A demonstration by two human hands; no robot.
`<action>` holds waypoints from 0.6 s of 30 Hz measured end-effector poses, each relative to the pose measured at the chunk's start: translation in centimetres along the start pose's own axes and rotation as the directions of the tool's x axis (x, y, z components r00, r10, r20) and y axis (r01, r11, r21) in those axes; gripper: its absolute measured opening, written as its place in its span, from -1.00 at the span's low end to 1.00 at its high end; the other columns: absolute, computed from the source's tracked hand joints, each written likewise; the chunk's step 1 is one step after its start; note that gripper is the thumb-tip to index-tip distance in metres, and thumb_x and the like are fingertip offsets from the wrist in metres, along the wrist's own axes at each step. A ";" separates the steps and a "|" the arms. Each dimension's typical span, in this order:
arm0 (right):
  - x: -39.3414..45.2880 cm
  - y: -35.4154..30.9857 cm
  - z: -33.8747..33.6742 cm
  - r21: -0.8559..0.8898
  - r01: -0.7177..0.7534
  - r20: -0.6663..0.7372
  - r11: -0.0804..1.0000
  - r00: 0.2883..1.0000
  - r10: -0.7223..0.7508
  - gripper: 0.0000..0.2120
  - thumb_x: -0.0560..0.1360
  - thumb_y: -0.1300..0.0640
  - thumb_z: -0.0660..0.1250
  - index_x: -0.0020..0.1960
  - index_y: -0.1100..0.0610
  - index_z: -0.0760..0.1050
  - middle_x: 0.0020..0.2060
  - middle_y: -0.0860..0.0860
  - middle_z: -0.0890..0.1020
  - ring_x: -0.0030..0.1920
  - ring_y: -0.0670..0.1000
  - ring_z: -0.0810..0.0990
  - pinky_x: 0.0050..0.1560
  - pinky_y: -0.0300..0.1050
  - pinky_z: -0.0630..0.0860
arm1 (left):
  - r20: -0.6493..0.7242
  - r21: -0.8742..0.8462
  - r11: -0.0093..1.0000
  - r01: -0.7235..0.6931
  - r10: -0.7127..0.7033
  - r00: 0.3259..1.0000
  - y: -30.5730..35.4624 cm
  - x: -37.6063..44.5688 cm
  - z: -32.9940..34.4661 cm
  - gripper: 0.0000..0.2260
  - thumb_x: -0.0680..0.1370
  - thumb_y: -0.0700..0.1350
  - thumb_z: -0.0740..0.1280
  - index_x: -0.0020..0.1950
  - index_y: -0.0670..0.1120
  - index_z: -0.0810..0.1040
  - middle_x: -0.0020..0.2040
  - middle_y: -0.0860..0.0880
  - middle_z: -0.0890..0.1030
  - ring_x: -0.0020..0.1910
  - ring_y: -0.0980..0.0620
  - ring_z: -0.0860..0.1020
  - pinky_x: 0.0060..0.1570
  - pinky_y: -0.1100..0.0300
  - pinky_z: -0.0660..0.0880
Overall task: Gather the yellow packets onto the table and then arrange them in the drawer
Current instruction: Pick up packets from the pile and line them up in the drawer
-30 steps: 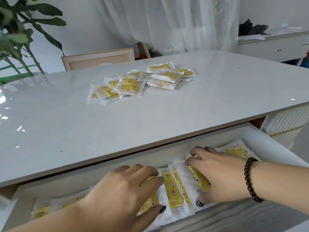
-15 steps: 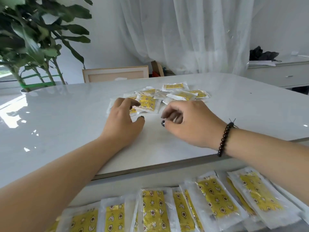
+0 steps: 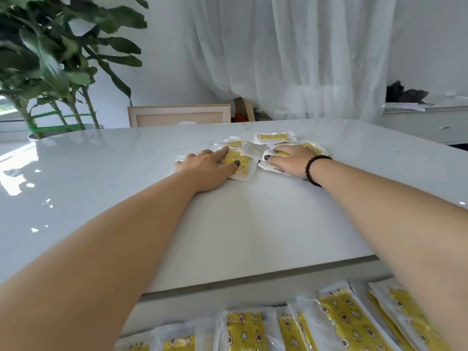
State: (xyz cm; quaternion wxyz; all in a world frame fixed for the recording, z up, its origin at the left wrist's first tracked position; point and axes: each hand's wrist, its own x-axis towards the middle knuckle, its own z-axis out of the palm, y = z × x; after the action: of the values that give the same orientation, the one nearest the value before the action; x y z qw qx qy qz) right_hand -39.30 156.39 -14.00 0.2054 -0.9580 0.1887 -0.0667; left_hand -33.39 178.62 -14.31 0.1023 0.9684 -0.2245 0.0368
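A loose heap of yellow packets (image 3: 274,137) in clear wrappers lies on the white table (image 3: 253,224), far from its near edge. My left hand (image 3: 210,164) rests flat on the heap's left side, fingers straight, covering a large yellow packet (image 3: 241,167). On the right side, my right hand (image 3: 291,158), with a dark bead bracelet at the wrist, lies palm down over packets; a bit of yellow shows between thumb and fingers. Below the table edge, a row of several yellow packets (image 3: 334,323) lies side by side in the open drawer (image 3: 202,306).
A large leafy plant (image 3: 50,59) stands beyond the table's far left corner. A wooden frame (image 3: 177,115) leans behind the table under a white curtain (image 3: 291,59). A white sideboard (image 3: 430,122) with a dark bundle (image 3: 405,93) stands at the right.
Both hands left the drawer's packets, rose over the table and reached out to the heap. They now lie on it, the right hand uncurled from half a second ago.
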 end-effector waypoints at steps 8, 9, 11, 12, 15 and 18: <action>-5.3 -2.2 0.7 -0.008 0.147 0.002 0.989 0.989 -0.147 -0.44 0.44 -0.32 0.16 0.40 -0.23 0.28 0.47 -0.11 0.28 0.45 0.03 0.25 0.41 0.04 0.25 | 0.006 -0.008 0.997 -0.072 0.072 0.997 0.3 -4.7 -0.5 -0.41 0.48 0.41 -0.03 0.50 0.35 0.03 0.53 0.15 0.22 0.50 -0.03 0.17 0.42 -0.12 0.14; -6.2 -2.4 0.7 -0.011 0.146 0.003 0.989 0.989 -0.146 -0.45 0.45 -0.31 0.16 0.41 -0.23 0.27 0.47 -0.10 0.27 0.47 0.03 0.22 0.42 0.04 0.23 | 0.006 -0.008 0.998 -0.069 0.069 0.998 0.3 -5.4 -0.5 -0.41 0.48 0.42 -0.04 0.50 0.35 0.02 0.53 0.15 0.21 0.50 -0.03 0.17 0.43 -0.11 0.13; -7.9 -2.9 0.7 -0.037 0.149 0.011 0.988 0.989 -0.149 -0.45 0.46 -0.30 0.14 0.43 -0.22 0.24 0.48 -0.08 0.25 0.48 0.04 0.17 0.44 0.06 0.19 | 0.003 0.002 0.998 -0.063 0.062 0.998 0.4 -7.0 -0.7 -0.40 0.48 0.42 -0.04 0.51 0.34 0.01 0.52 0.15 0.21 0.50 -0.02 0.16 0.43 -0.10 0.11; -8.9 -3.2 0.7 -0.049 0.149 0.020 0.988 0.989 -0.148 -0.44 0.47 -0.30 0.13 0.44 -0.22 0.23 0.48 -0.08 0.24 0.49 0.04 0.16 0.44 0.08 0.17 | 0.002 0.008 0.998 -0.060 0.060 0.998 0.4 -7.9 -0.8 -0.40 0.48 0.42 -0.05 0.51 0.33 0.01 0.52 0.15 0.21 0.49 -0.02 0.16 0.43 -0.09 0.11; -11.6 -3.8 0.5 -0.053 0.152 0.039 0.987 0.988 -0.150 -0.45 0.47 -0.29 0.11 0.44 -0.22 0.21 0.49 -0.10 0.23 0.49 0.02 0.12 0.45 0.10 0.15 | -0.004 0.030 0.998 -0.061 0.062 0.998 0.4 -10.8 -1.3 -0.39 0.49 0.41 -0.05 0.52 0.31 -0.01 0.52 0.14 0.21 0.49 -0.02 0.15 0.43 -0.10 0.10; -14.5 -4.2 0.6 -0.059 0.157 0.043 0.986 0.987 -0.154 -0.44 0.46 -0.30 0.09 0.44 -0.22 0.20 0.48 -0.12 0.22 0.49 0.01 0.10 0.45 0.12 0.13 | 0.007 0.030 0.998 -0.062 0.062 0.998 0.4 -13.6 -1.7 -0.39 0.49 0.40 -0.06 0.52 0.31 -0.03 0.52 0.15 0.20 0.49 -0.03 0.14 0.43 -0.09 0.09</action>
State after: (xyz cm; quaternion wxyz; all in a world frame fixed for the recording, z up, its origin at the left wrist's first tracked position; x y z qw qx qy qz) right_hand -51.11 165.81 -13.55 0.1731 -0.9768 0.1115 -0.0581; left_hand -45.81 184.48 -14.17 0.0858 0.9625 -0.2543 0.0405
